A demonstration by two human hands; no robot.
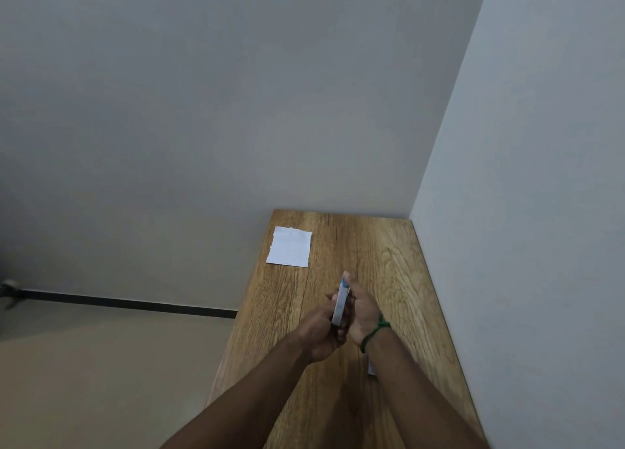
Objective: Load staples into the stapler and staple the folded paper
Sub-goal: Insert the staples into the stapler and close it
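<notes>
Both hands clamped on the stapler (340,305), left hand (319,335) + right hand (363,313), above mid desk (399,279). Folded paper (289,246) flat near far left corner.

A wooden table (399,262) is pushed into a corner between two plain grey walls (203,93). A black strip (128,302) is seen above the tan floor (84,381).

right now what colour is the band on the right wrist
Green band, seen in the head view.
</notes>
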